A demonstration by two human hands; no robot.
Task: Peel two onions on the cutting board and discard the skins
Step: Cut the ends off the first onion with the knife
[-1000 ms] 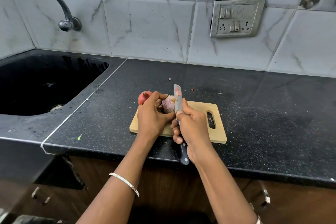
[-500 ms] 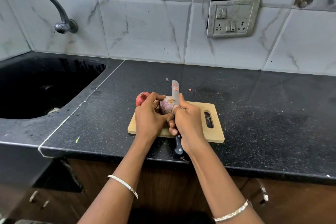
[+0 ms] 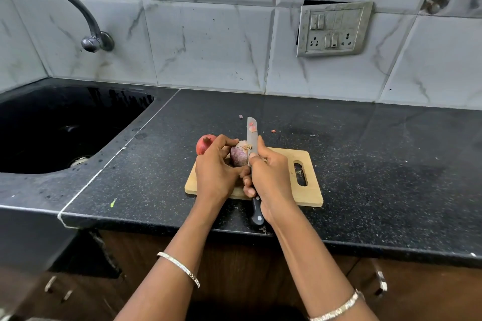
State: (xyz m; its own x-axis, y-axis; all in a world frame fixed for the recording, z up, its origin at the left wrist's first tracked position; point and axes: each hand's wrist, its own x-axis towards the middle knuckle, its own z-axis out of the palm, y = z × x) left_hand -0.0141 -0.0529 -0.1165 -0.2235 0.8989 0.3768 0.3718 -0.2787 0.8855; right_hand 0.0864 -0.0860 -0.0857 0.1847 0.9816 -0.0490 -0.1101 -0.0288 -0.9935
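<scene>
Gripping a purple-skinned onion (image 3: 238, 156) above the left half of the cutting board (image 3: 309, 191), the person's left hand (image 3: 216, 172) curls fingers and thumb round the bulb, whose root tuft is turned upward. The right hand (image 3: 271, 177) is wrapped round the handle of a knife (image 3: 252, 135), one fingertip lying on the blade just beside the onion. The blade rests against the onion's right side at the root end and points away toward the wall, its tip past the board's far edge. A few pink skin scraps (image 3: 252, 129) cling to the blade near the tip. The knife's black handle end sticks out under the right hand, over the strip of bench between the board and the bench's front edge.

A second onion (image 3: 204, 144), redder and with its skin on, sits at the board's far left corner, just behind the left hand; whether it rests on the board or on the bench (image 3: 391, 164) cannot be told.

The board lies near the bench's front edge, its slot at the right end. More small scraps (image 3: 273, 131) lie on the bench beyond the board. A black sink (image 3: 125, 101) fills the bench's left end, with a tap (image 3: 78, 10) on the tiled wall above it. A switch plate (image 3: 333, 30) is fixed to the wall behind the bench's right half. Each wrist carries a thin bangle (image 3: 180, 268).
</scene>
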